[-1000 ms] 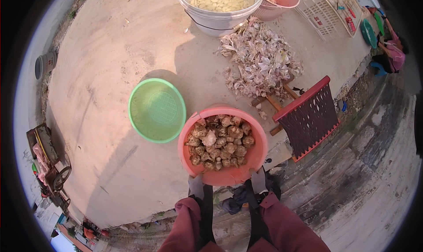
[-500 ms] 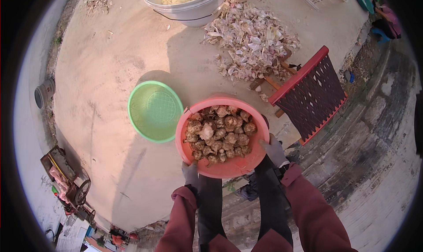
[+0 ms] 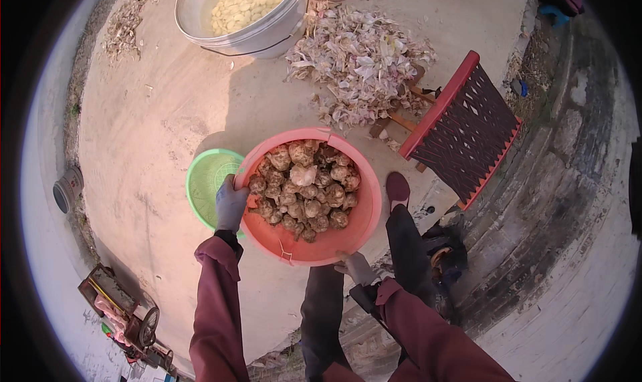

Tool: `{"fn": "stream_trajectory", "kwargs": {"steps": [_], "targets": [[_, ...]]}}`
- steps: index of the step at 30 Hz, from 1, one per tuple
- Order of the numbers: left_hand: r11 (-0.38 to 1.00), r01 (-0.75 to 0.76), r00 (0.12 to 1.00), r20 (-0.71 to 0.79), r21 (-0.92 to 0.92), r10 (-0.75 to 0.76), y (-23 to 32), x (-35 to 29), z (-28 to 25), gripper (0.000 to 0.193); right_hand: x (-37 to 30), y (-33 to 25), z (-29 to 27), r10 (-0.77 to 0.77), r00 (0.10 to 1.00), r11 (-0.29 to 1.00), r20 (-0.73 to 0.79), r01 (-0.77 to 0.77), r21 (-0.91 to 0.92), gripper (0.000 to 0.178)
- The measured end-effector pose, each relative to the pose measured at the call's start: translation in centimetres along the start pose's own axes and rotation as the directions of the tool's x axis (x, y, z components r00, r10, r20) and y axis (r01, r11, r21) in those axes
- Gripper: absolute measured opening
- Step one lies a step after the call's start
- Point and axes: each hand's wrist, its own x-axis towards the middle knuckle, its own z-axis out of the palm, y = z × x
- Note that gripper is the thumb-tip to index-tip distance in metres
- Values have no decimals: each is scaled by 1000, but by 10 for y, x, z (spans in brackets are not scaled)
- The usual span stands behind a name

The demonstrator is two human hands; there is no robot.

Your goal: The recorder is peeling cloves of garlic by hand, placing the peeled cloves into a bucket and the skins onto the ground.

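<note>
Between my hands is a pink plastic basin (image 3: pixel 348 241) holding a heap of brown, dirt-stained bulbs (image 3: pixel 307 198) that look like garlic. My left hand (image 3: pixel 231 205), in a grey glove, grips its left rim. At the near right rim my gloved right hand (image 3: pixel 356 268) is closed on the edge, its fingertips partly hidden. A stitched crack shows on the near side of the basin. Partly covered by the basin and my left hand, a light green mesh-bottomed basket (image 3: pixel 202 175) stands on the ground.
A white bucket (image 3: pixel 247 46) of pale peeled cloves in liquid stands at the far left. Papery skins (image 3: pixel 361 61) lie heaped beside it. A red-framed folding stool (image 3: pixel 465 124) stands at right, above stone steps (image 3: pixel 535 195). A small cart (image 3: pixel 124 308) is at lower left.
The pink basin has turned and shifted left, now overlapping the green basket. My left hand has moved up along with its left rim, and my right hand has come down to the near edge.
</note>
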Motion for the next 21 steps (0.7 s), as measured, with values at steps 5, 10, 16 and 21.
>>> {"fn": "stream_trajectory", "kwargs": {"steps": [5, 10, 16, 21], "targets": [[975, -185, 983, 28, 126, 183, 21, 30, -9, 34, -50, -33, -36, -213, 977, 852, 7, 189, -488, 47], [943, -204, 979, 52, 262, 197, 22, 30, -12, 32, -92, -85, -107, -522, 791, 852, -319, 500, -155, 35], [987, -77, 997, -15, 141, 80, 4, 8, -11, 32, -40, -93, -71, -312, 947, 913, 75, 321, -254, 61], [996, -1, 1000, -11, 87, 1, -2, 2, -8, 34, 7, -75, -18, -438, 895, 880, 85, 446, -165, 50]]}}
